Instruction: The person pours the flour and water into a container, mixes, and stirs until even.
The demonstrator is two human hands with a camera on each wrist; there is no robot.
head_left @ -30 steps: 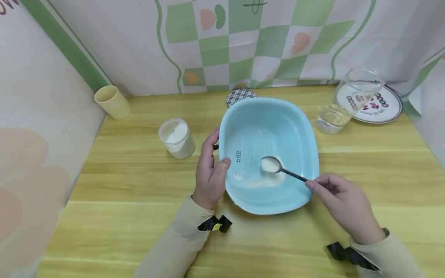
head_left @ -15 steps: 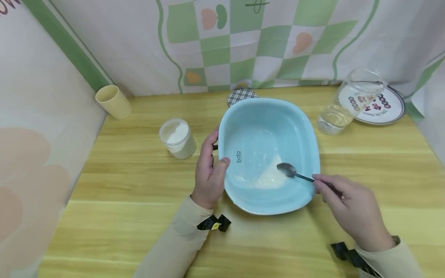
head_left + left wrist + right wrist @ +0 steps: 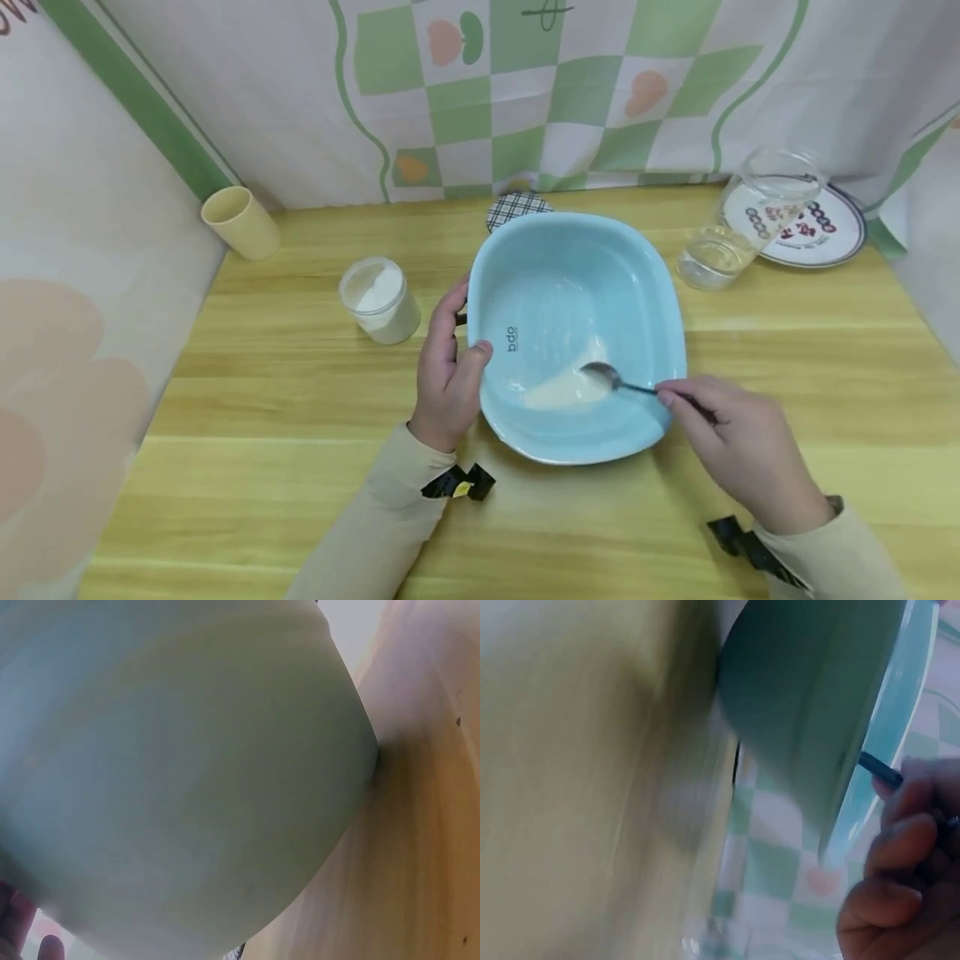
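A light blue square bowl [image 3: 570, 275] stands on the wooden table, with white powder [image 3: 564, 390] spread on its inner bottom near the front. My left hand [image 3: 450, 367] grips the bowl's left rim, thumb over the edge and fingers along the outside. In the left wrist view the outer wall of the bowl [image 3: 195, 780] fills most of the picture. My right hand [image 3: 742, 442] pinches the handle of a dark metal spoon [image 3: 603, 375], whose head lies at the powder. The right wrist view shows curled fingers [image 3: 900, 847] at the handle's end, beside the bowl's rim.
Left of the bowl stands an uncovered clear jar [image 3: 382, 302] of white powder. A yellow cup [image 3: 242, 223] is at the back left. A checked round piece [image 3: 517, 208] lies partly behind the bowl. Back right are a clear glass [image 3: 716, 257] with liquid and a patterned plate [image 3: 840, 237].
The spoon, heaped with white powder a second ago, has been tipped out into the bowl. Its head has since shifted a little left across the powder. My left hand has stayed on the rim.
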